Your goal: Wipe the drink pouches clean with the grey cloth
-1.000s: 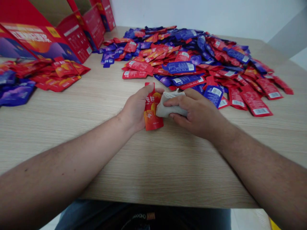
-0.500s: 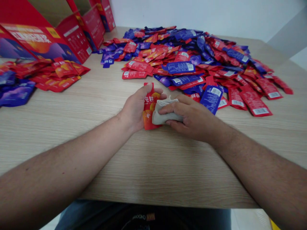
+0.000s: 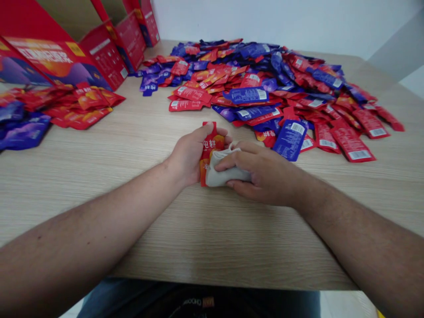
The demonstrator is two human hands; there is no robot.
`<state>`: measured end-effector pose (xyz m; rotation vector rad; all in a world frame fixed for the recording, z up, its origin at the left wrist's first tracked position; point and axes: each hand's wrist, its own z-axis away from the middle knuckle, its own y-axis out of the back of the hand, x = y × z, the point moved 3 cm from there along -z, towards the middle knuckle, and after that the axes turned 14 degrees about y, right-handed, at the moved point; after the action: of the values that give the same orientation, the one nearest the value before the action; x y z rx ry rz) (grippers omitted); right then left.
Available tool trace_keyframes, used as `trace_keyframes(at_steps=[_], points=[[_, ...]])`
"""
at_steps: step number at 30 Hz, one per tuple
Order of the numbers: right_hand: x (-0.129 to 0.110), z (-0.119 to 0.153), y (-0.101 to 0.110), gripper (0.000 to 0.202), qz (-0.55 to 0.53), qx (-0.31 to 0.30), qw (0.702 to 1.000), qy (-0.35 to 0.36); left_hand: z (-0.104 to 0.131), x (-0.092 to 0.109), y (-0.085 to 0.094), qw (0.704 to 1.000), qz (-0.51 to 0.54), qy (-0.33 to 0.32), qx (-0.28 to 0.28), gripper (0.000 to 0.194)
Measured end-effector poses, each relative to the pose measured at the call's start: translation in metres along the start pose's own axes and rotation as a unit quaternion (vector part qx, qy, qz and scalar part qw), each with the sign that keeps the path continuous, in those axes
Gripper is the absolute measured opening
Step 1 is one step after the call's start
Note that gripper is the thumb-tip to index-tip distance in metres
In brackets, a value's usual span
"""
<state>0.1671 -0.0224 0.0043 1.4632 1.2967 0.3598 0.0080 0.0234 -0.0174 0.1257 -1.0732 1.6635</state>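
My left hand is closed around a red and orange pouch, its printed front facing up and its narrow neck pointing away from me. Folded in my right hand is a light grey cloth, gripped between thumb and fingers. The cloth presses on the lower right part of the pouch and hides some of its print. Just beyond my right hand lies a blue pouch with a barcode label, at the near edge of a large heap of red and blue pouches.
At the left are a smaller pile of red pouches and several blue pouches. Behind them stand red printed cardboard boxes with open tops. A white wall borders the wooden table at the back.
The cloth in my right hand has slid slightly down and left across the pouch. The left hand and pouch sit slightly lower in view.
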Motion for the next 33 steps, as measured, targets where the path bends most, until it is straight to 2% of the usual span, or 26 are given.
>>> trace_keyframes(at_steps=[3,7,9,11,14,16,18,22,24,29,33], points=[[-0.001,0.0,-0.001,0.033,-0.018,-0.02,0.999,0.039,0.001,0.0,-0.001,1.0,-0.011,0.011,0.008,0.033],[0.009,0.001,0.004,0.036,0.079,0.063,0.994,-0.039,0.0,0.0,-0.004,0.999,-0.004,0.034,-0.02,0.039],[0.011,0.001,0.006,0.038,0.105,0.081,0.989,-0.067,0.0,0.0,-0.004,0.999,0.01,0.037,-0.032,0.041],[0.01,0.001,0.006,0.038,0.091,0.062,0.992,-0.067,-0.001,0.0,-0.002,0.999,0.01,0.038,-0.025,0.041],[0.005,0.001,0.002,0.036,0.028,-0.002,0.999,-0.025,-0.001,0.001,0.0,0.999,0.012,0.03,-0.004,0.038],[0.002,0.001,0.0,0.036,0.007,-0.021,1.0,0.0,0.0,0.002,0.0,0.999,0.016,0.027,-0.001,0.037],[0.004,0.0,0.002,0.037,0.036,0.004,0.999,-0.009,0.0,0.001,-0.002,0.999,0.006,0.033,-0.006,0.038],[0.011,0.002,0.009,0.038,0.149,0.09,0.981,-0.087,0.0,-0.003,-0.009,0.999,0.019,0.031,-0.025,0.032],[0.012,0.002,0.011,0.038,0.163,0.097,0.977,-0.099,0.0,-0.005,-0.01,0.999,0.029,0.026,-0.013,0.03],[0.006,0.001,0.008,0.037,0.103,0.066,0.99,-0.066,-0.003,-0.005,-0.006,1.0,0.006,0.019,0.009,0.033],[-0.007,-0.001,-0.001,0.037,0.016,-0.006,1.0,0.008,-0.002,-0.002,-0.003,1.0,-0.003,0.019,0.002,0.034]])
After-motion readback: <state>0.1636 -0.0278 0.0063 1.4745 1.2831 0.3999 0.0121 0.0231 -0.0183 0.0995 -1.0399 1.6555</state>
